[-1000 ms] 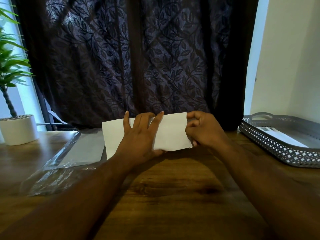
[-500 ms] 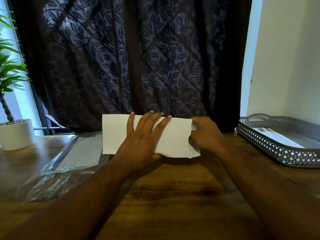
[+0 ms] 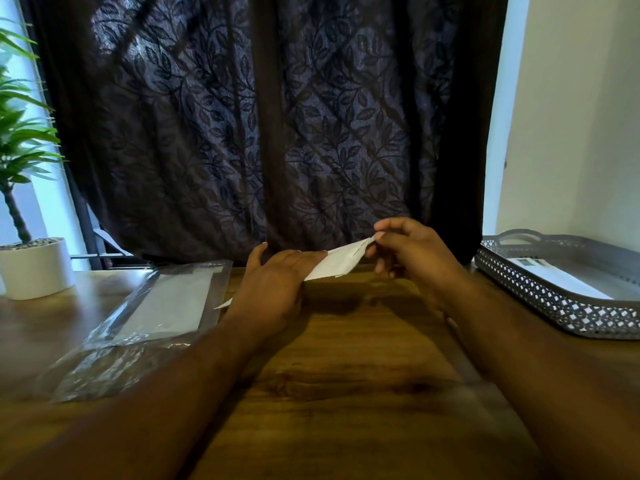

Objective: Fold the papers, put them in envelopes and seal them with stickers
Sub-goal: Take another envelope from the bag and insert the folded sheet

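Between the two sets of fingers, the folded paper (image 3: 337, 263) hangs clear of the table (image 3: 346, 375), its right end tilted upward. The right hand (image 3: 412, 258) pinches only that raised tip between thumb and fingertips (image 3: 380, 234), with the remaining fingers loosely curled below. The left hand (image 3: 273, 289) is closed over the paper's middle and left part, fingers together on top. A small corner pokes out behind its heel.

The weak point looks like the right-hand pinch. It holds so little of the paper that a firm tug could slip off the tip or tear it. The layers just inside that pinch look slightly uneven, so pressing a crease now would likely lock in a crooked fold. A crooked fold may then jam at an envelope's mouth. Too hard a squeeze under the left fingers could crumple the middle.

The plastic packet (image 3: 166, 303), which seems to hold envelopes, lies outside the left knuckles, and a tray (image 3: 554, 299) sits beyond the right wrist. Reaching for either frees one hand, and the fold may spring open.
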